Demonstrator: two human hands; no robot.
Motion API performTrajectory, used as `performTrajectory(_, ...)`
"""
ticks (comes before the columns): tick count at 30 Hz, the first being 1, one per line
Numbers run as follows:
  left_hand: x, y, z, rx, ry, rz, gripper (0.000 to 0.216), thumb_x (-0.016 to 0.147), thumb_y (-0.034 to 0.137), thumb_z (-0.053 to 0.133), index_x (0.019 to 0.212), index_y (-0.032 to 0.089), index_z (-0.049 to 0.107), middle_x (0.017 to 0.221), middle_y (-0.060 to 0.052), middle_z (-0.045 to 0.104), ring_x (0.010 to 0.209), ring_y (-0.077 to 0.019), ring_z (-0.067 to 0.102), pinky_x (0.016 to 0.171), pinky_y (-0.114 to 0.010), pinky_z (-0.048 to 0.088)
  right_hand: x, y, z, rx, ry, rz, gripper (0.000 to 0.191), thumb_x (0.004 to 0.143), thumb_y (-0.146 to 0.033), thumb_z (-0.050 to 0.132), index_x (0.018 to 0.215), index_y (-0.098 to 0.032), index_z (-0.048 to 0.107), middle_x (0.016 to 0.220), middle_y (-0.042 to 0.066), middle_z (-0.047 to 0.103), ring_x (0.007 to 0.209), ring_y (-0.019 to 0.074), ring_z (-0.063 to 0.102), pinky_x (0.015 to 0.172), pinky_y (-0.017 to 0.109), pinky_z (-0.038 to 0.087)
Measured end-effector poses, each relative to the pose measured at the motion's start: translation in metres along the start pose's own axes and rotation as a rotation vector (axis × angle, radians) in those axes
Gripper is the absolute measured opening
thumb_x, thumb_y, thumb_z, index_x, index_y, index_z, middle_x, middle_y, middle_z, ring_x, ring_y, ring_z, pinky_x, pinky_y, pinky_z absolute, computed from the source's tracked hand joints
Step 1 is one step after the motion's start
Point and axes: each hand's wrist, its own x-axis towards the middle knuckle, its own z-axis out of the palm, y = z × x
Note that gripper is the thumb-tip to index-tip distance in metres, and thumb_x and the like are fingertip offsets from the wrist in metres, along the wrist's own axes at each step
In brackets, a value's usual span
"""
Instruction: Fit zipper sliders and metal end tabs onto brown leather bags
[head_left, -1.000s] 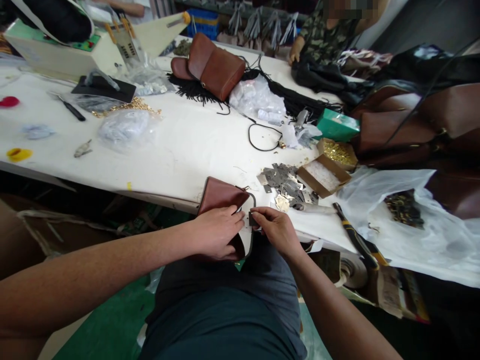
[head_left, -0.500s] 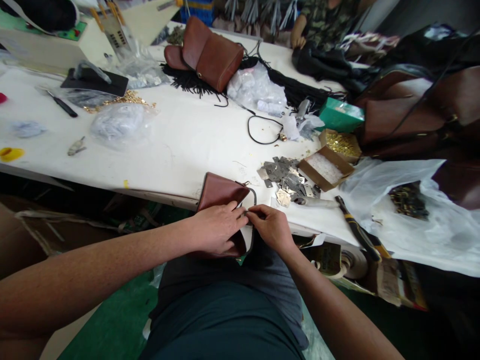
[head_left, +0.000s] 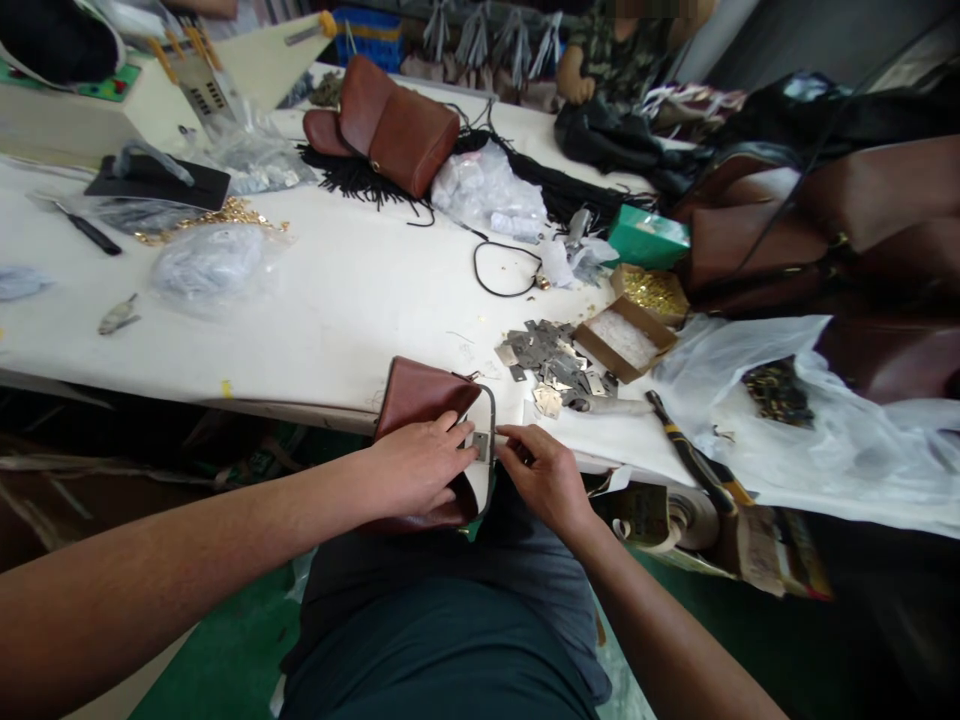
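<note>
A brown leather bag (head_left: 416, 392) rests at the table's front edge above my lap, its mouth toward the right with pale lining showing. My left hand (head_left: 427, 465) lies over the bag and holds it, fingers pointing right. By its fingertips, a small grey metal plate (head_left: 481, 440) sits on the pale lining. A dark, narrow rim (head_left: 491, 400) curves around the bag's opening. My right hand (head_left: 544, 470) is at this rim, thumb and forefinger pinched together; whatever is between them is too small to make out.
Loose metal plates (head_left: 551, 360) are piled right of the bag, beside a small cardboard box (head_left: 626, 340) and pliers (head_left: 690, 450). A plastic bag of dark parts (head_left: 780, 390) lies farther right. Another brown bag (head_left: 412, 135) lies toward the back. A person's hand (head_left: 576, 80) shows across the table.
My right hand has drawn back slightly from my left fingertips to the bag's rim. The small metal plate by my left fingers now shows more clearly. The whole view has shifted a little.
</note>
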Motion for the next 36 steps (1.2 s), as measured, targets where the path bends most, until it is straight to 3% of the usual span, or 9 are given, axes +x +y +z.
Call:
performTrajectory(5,0.0,0.002,-0.002,-0.044,-0.06,-0.014,0.058,0.088,0.033,0.068,0.144,0.02,0.058,0.159,-0.015,0.047,0.139,-0.0382,0.047,0.107,-0.051,0.053,-0.039,0.024,-0.041,-0.06,0.153,0.112,0.017,0.096,-0.034,0.064,0.096,-0.025,0.079,0.093,0.005,0.077,0.087,0.0229,0.071,0.081,0.034,0.055)
performTrajectory(11,0.004,0.001,0.003,-0.074,-0.071,-0.02,0.06,0.088,0.029,0.063,0.147,0.025,0.058,0.162,-0.011,0.046,0.143,-0.0379,0.046,0.109,-0.053,0.053,-0.08,0.075,-0.097,-0.119,0.429,0.353,0.024,0.092,-0.042,0.066,0.094,-0.022,0.08,0.092,0.006,0.08,0.083,0.0239,0.072,0.08,0.035,0.056)
performTrajectory(16,0.004,0.002,0.001,-0.09,-0.098,-0.028,0.059,0.089,0.031,0.061,0.148,0.027,0.059,0.162,-0.009,0.047,0.144,-0.0363,0.047,0.108,-0.053,0.055,-0.099,0.099,-0.108,-0.134,0.559,0.425,0.029,0.088,-0.046,0.068,0.094,-0.02,0.08,0.091,0.008,0.079,0.08,0.0246,0.071,0.08,0.037,0.056)
performTrajectory(23,0.005,0.002,0.002,-0.088,-0.119,-0.054,0.06,0.09,0.031,0.06,0.15,0.029,0.057,0.165,-0.008,0.043,0.149,-0.0359,0.043,0.114,-0.054,0.051,-0.094,0.104,-0.091,-0.111,0.618,0.454,0.033,0.09,-0.048,0.064,0.095,-0.019,0.079,0.087,0.007,0.079,0.075,0.0229,0.07,0.072,0.035,0.056)
performTrajectory(28,0.006,0.0,0.007,-0.089,-0.134,-0.042,0.061,0.09,0.033,0.059,0.151,0.028,0.056,0.166,-0.008,0.042,0.15,-0.0373,0.042,0.114,-0.054,0.05,-0.081,0.104,-0.121,-0.209,0.679,0.411,0.029,0.092,-0.046,0.064,0.093,-0.02,0.078,0.091,0.007,0.078,0.078,0.0226,0.068,0.08,0.036,0.054)
performTrajectory(32,0.006,0.0,0.007,-0.099,-0.126,-0.052,0.061,0.089,0.032,0.06,0.15,0.03,0.057,0.165,-0.008,0.043,0.15,-0.0371,0.042,0.114,-0.054,0.051,-0.069,0.104,-0.146,-0.292,0.615,0.341,0.025,0.092,-0.041,0.063,0.095,-0.021,0.078,0.095,0.007,0.077,0.078,0.0218,0.068,0.081,0.036,0.054)
performTrajectory(36,0.006,0.002,0.003,-0.104,-0.127,-0.051,0.06,0.089,0.03,0.061,0.148,0.029,0.058,0.164,-0.008,0.045,0.148,-0.0356,0.044,0.113,-0.053,0.051,-0.069,0.1,-0.14,-0.359,0.515,0.272,0.022,0.093,-0.039,0.064,0.094,-0.023,0.079,0.098,0.008,0.077,0.09,0.0249,0.07,0.088,0.038,0.055)
